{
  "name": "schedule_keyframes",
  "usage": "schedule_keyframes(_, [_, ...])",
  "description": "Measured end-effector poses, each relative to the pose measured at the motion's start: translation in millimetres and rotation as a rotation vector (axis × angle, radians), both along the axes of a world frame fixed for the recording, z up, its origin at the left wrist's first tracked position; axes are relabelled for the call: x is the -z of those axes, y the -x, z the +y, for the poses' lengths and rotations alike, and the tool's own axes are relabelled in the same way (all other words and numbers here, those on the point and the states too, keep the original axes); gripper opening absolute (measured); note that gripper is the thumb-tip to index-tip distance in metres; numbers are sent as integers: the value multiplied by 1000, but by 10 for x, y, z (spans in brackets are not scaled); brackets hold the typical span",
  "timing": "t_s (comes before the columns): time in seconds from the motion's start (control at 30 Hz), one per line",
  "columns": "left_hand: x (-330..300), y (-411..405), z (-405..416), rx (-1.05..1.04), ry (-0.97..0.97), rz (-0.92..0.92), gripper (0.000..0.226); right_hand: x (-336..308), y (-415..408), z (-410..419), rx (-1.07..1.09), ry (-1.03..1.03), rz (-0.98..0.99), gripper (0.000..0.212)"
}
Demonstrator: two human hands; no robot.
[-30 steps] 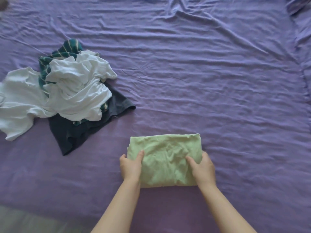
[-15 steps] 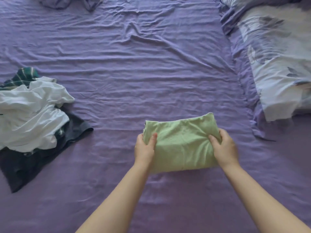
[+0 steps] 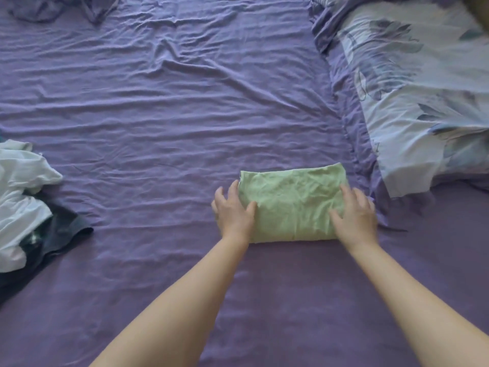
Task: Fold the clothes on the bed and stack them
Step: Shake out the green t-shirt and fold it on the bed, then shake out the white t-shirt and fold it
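Green folded cloth [image 3: 292, 203] flat on bed [image 3: 164, 123]; both hands resting on it.

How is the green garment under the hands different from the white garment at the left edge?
The green garment is folded into a neat rectangle; the white garment lies crumpled. The left hand and right hand rest on the green one; nothing touches the white one. Both lie on the purple sheet.

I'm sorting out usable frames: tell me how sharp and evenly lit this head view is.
Head view: soft daylight, no glare; the folded green garment and both hands, left and right, are fairly sharp; the floral quilt looks brighter and slightly washed; the unfolded pile at the left edge is softer and cropped.
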State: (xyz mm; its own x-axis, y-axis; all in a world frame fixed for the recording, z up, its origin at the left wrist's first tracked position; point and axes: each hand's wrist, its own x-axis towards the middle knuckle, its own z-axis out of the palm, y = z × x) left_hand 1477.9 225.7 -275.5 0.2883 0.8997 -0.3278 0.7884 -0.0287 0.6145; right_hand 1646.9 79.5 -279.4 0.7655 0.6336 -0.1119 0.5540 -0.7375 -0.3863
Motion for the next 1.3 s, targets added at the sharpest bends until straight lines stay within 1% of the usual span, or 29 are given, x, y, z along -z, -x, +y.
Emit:
schedule_keyframes(0.03, [3, 40, -50, 110, -153, 73, 59, 62, 62, -28, -80, 33, -92, 59])
schedule_keyframes(0.07, [20, 71, -94, 244, -255, 117, 55, 95, 124, -37, -162, 62, -146, 55])
schedule_keyframes(0.1, [49, 97, -127, 384, -283, 165, 52, 118, 183, -31, -232, 96, -158, 50])
schedule_keyframes(0.17, [137, 144, -149, 578, -195, 330, 53, 157, 282, 5, -293, 220, -84, 46])
schedule_keyframes(0.23, [223, 164, -120, 643, -108, 494, 56, 249, 301, 13, -290, 346, -19, 48])
schedule_keyframes(0.3, [235, 156, -86, 673, -80, 555, 56, 250, 296, 50, -289, 412, -31, 50])
schedule_keyframes(0.33, [206, 152, -80, 682, -65, 549, 56, 222, 303, 78, -280, 421, -23, 50])
schedule_keyframes(0.43, [89, 213, -84, 665, -36, 455, 56, 101, 373, 171, -219, 398, 44, 49])
schedule_keyframes(0.53, [-22, 441, -74, 547, -110, 283, 51, -79, 608, 261, -203, 303, 45, 51])
schedule_keyframes(0.6, [-74, 679, -28, 474, -152, 234, 47, -181, 853, 347, -235, 256, 62, 52])
schedule_keyframes(0.83, [-170, 1848, 384, 398, -297, 216, 32, -292, 1942, 902, -395, 136, 46, 46])
schedule_keyframes(0.97, [-262, 2654, 794, 433, -362, 230, 27, -395, 2656, 1391, -483, 111, 9, 56])
schedule_keyframes(1.0, [-267, 2863, 916, 441, -388, 237, 26, -399, 2838, 1530, -497, 103, -9, 56])
schedule_keyframes(1.1, [-369, 3484, 1338, 436, -462, 266, 22, -506, 3416, 1991, -501, 80, 69, 45])
schedule_keyframes(1.2, [-492, 4038, 1799, 399, -495, 293, 23, -579, 3937, 2478, -567, 71, 88, 44])
schedule_keyframes(1.3, [-646, 4515, 2203, 354, -541, 286, 16, -624, 4367, 2919, -600, 32, 125, 43])
